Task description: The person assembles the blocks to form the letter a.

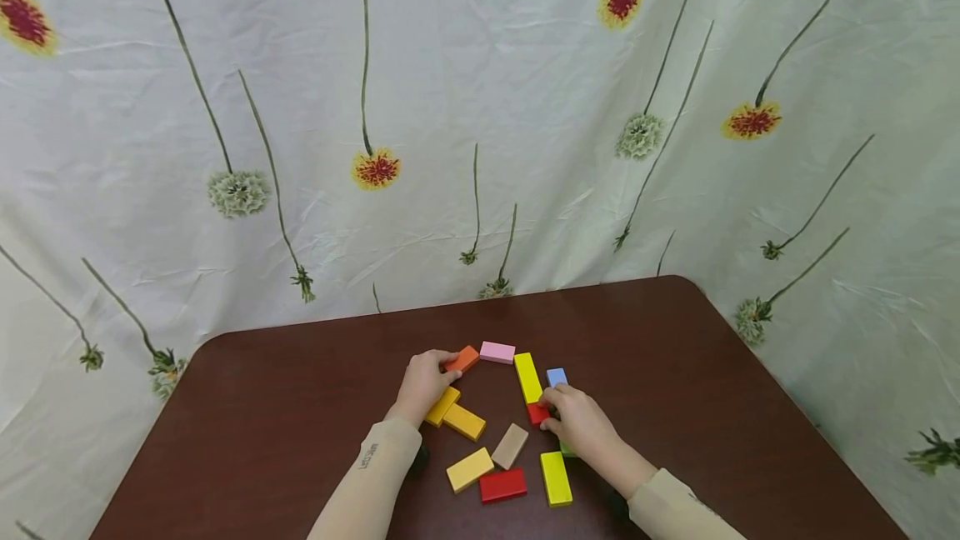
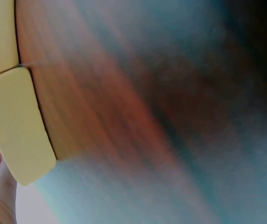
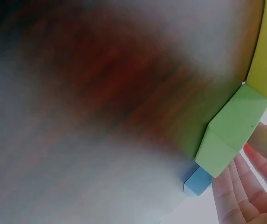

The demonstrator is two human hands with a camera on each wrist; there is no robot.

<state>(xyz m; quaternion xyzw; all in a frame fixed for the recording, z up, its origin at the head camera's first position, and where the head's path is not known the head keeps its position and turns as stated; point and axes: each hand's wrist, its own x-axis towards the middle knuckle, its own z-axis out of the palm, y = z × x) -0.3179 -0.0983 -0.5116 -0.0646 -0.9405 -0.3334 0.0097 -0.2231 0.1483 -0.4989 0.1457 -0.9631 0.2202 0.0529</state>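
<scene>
In the head view my left hand [image 1: 422,384] has its thumb and forefinger at the near end of an orange block [image 1: 465,358], pinching it on the table. My right hand [image 1: 585,423] pinches a small red block [image 1: 537,413] at the near end of a long yellow block [image 1: 528,377]. Its fingers partly cover the red block. A pink block [image 1: 497,352] lies between the orange and yellow ones. A green block [image 3: 236,121] shows beside the right fingers [image 3: 231,196] in the right wrist view, mostly hidden from the head camera.
Golden blocks [image 1: 464,422] lie by the left wrist. Closer to me are a pale yellow block [image 1: 470,470], a tan block [image 1: 511,446], a red block [image 1: 503,486] and a bright yellow block [image 1: 556,478]. A blue block [image 1: 557,377] sits behind the right hand. A flowered cloth [image 1: 420,257] hangs behind the table [image 1: 300,390].
</scene>
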